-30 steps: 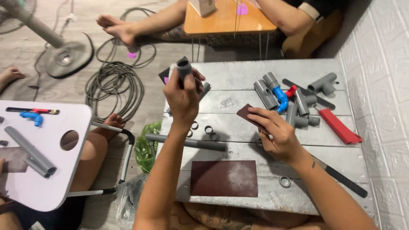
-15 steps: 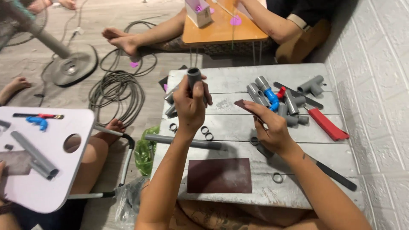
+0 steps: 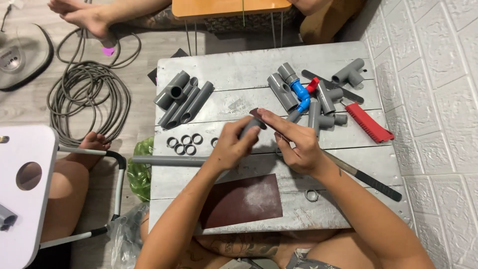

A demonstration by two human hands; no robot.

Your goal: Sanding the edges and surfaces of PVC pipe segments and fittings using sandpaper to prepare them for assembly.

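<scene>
left hand (image 3: pixel 230 147) clenched around a short grey pipe piece (image 3: pixel 247 127), its upper end poking out between thumb and fingers, held just above the middle of the grey plank table (image 3: pixel 234 67). right hand (image 3: pixel 294 144) grasping a small dark strip of sandpaper (image 3: pixel 260 115) between fingertips and thumb, the strip touching the pipe piece's upper end (exact contact area hidden by the fingers). both hands meet over the table centre.

around them: a larger brown sandpaper sheet (image 3: pixel 244 201) lies flat on the near part of the table, below the left forearm. a long grey pipe (image 3: pixel 169 160) lies across the left edge, passing under the left hand. a cluster of small grey rings (image 3: pixel 185 143) sits just above that pipe; a single ring (image 3: pixel 312 195) lies near the right forearm. a bundle of cut pipe lengths (image 3: pixel 183 102) rests at upper left. grey fittings with a blue elbow fitting (image 3: pixel 300 95) sit at upper right, a red handle (image 3: pixel 369 122) beside them. a dark-handled tool (image 3: pixel 366 177) runs out from under the right wrist. off the table, a coiled grey cable (image 3: pixel 84 97) lies on the floor.
</scene>
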